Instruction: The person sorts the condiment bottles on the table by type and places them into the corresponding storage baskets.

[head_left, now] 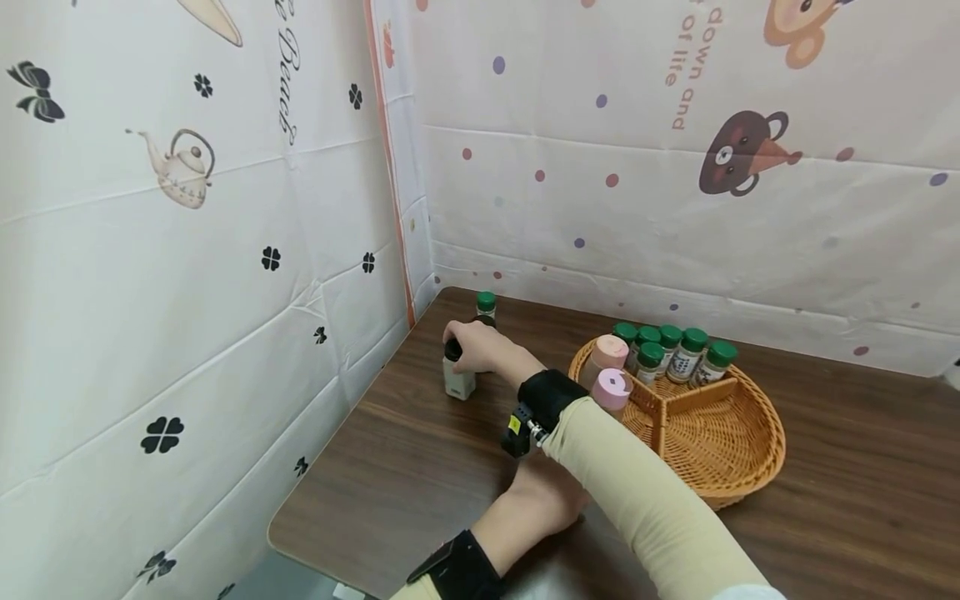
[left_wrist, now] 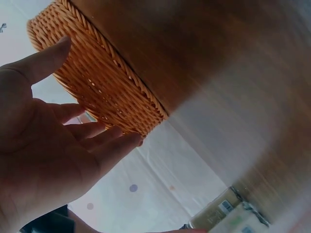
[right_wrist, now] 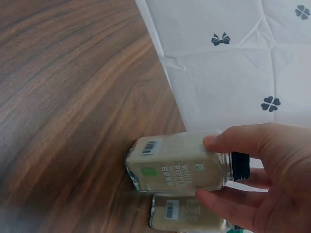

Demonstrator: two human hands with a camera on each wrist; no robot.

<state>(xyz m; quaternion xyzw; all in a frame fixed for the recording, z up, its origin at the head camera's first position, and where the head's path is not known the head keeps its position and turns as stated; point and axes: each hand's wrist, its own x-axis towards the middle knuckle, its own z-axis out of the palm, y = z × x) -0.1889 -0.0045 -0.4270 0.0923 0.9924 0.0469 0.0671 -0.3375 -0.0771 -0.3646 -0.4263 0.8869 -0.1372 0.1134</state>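
Note:
Near the table's far left corner, my right hand [head_left: 483, 343] grips a white pepper bottle [right_wrist: 177, 162] from above. Thumb and fingers lie on opposite sides of its upper body, by the black cap [right_wrist: 240, 166]. A second black-capped bottle [right_wrist: 182, 213] stands right beside it, and a green-capped jar [head_left: 486, 300] shows just behind. My left hand [left_wrist: 53, 141] has its fingers extended along the outer wall of the wicker basket [left_wrist: 104, 80], fingertips right at the weave. In the head view the right forearm partly covers the left hand [head_left: 543, 492].
In the divided basket [head_left: 772, 450] several green-capped jars [head_left: 684, 358] fill the back section. Two pink-lidded bottles [head_left: 611, 390] stand at its left side. Printed white sheets [head_left: 300, 417] hang along the left and back edges of the brown wooden table [head_left: 375, 483].

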